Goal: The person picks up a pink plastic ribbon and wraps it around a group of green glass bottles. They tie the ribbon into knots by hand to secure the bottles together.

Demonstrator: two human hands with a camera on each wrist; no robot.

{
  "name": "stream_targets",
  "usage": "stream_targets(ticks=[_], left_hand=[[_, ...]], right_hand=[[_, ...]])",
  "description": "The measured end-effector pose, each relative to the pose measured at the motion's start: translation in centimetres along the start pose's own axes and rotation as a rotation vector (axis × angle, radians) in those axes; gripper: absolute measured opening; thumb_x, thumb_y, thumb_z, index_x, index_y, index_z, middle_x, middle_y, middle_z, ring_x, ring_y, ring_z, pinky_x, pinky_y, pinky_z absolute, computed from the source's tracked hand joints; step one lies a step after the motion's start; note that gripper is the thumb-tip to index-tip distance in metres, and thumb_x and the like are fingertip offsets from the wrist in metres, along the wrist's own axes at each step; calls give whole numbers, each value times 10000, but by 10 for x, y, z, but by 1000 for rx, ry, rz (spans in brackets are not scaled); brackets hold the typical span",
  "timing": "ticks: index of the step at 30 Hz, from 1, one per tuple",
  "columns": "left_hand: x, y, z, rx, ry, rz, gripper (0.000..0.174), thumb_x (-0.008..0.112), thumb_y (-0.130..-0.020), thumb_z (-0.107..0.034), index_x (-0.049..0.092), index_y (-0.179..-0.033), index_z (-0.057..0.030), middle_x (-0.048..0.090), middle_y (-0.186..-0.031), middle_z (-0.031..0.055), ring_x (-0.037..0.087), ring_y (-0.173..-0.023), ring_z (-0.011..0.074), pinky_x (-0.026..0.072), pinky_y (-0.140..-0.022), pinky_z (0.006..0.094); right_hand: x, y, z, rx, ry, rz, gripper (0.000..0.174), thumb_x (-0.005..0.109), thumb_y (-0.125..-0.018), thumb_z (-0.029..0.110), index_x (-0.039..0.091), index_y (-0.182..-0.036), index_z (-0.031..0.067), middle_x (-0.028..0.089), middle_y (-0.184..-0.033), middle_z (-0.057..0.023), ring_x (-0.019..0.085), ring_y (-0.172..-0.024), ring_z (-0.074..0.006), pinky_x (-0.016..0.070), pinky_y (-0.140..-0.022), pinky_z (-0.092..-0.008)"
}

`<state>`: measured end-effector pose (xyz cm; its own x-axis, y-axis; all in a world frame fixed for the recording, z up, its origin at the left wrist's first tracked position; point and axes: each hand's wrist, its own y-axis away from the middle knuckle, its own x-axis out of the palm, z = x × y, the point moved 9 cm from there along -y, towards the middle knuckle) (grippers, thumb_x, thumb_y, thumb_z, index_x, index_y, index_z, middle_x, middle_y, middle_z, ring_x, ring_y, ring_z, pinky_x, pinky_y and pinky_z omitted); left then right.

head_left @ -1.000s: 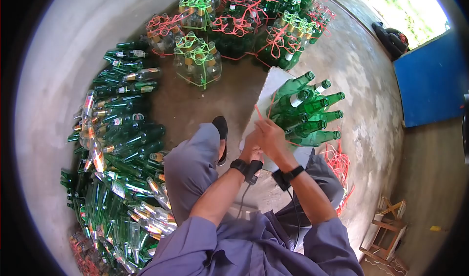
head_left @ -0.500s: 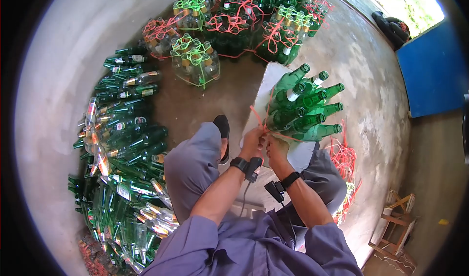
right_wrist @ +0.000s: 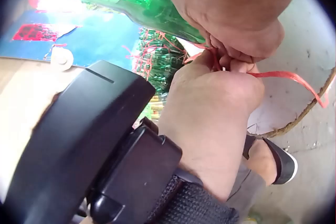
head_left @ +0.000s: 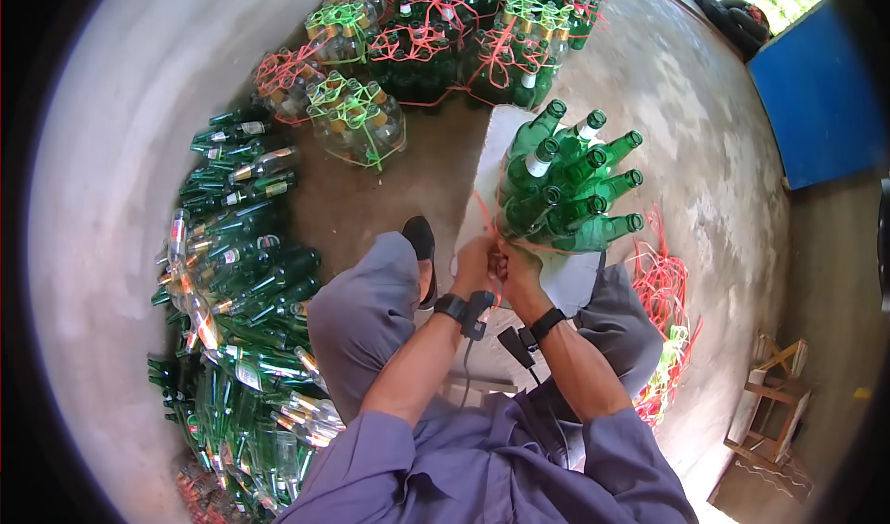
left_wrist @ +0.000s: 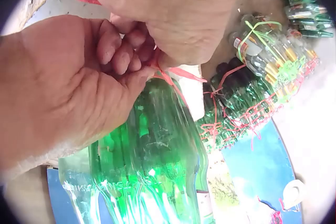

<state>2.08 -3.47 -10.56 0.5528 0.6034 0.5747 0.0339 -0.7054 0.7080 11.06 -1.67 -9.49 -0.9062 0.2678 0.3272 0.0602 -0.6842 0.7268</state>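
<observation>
In the head view a cluster of several green glass bottles (head_left: 570, 190) stands on a white board (head_left: 567, 281), a red plastic strand (head_left: 542, 246) running round its near side. My left hand (head_left: 475, 263) and right hand (head_left: 521, 269) meet at the near edge of that cluster, both pinching the strand. Up close in the left wrist view, the fingers of both hands curl together where the red strand (left_wrist: 181, 73) crosses itself against the glass. The right wrist view shows a loose red end (right_wrist: 289, 75) trailing from between the hands. Parts of the fingertips are hidden.
Loose bottles (head_left: 246, 292) lie heaped along the left wall. Tied bottle bundles (head_left: 357, 121) stand at the back. Right of the knee is a tangle of red strands (head_left: 660, 278); a wooden frame (head_left: 769, 399) and a blue panel (head_left: 820, 98) are farther right.
The right hand, earlier raised over the left with the strand, has come down beside it. Both hands are now close together at the bottles' near side. The head view has shifted slightly.
</observation>
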Motion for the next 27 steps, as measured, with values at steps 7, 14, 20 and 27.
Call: stream_targets(ticks=[7,14,20,27], left_hand=[[-7,-22,-8,273,-462,149,118,576,-941,-162,547,-1027,-87,636,-788,63,603,-547,176,442,-410,300],[-4,0,-12,101,-95,-64,190,628,-910,-98,526,-1071,-109,650,-785,56,610,-497,185,437,-373,291],[-14,-6,-19,210,-262,-123,170,672,-898,-130,607,-1045,-74,659,-742,40,540,-468,108,349,-378,234],[-10,-1,-34,402,-416,-88,200,682,-870,-146,700,-1006,0,684,-777,38,521,-550,82,376,-492,237]], right_hand=[[4,3,5,-10,20,-1,86,661,-879,83,634,-915,10,608,-751,-47,556,-534,-127,349,-414,-255],[18,28,15,37,-37,-7,98,698,-864,98,617,-810,90,555,-701,17,459,-507,-55,322,-421,-194],[2,4,-2,58,-18,-10,86,702,-860,108,624,-823,101,560,-712,21,469,-535,-52,328,-438,-193],[3,2,2,9,33,-13,82,653,-860,108,630,-793,67,511,-649,35,407,-478,-45,268,-413,-220]])
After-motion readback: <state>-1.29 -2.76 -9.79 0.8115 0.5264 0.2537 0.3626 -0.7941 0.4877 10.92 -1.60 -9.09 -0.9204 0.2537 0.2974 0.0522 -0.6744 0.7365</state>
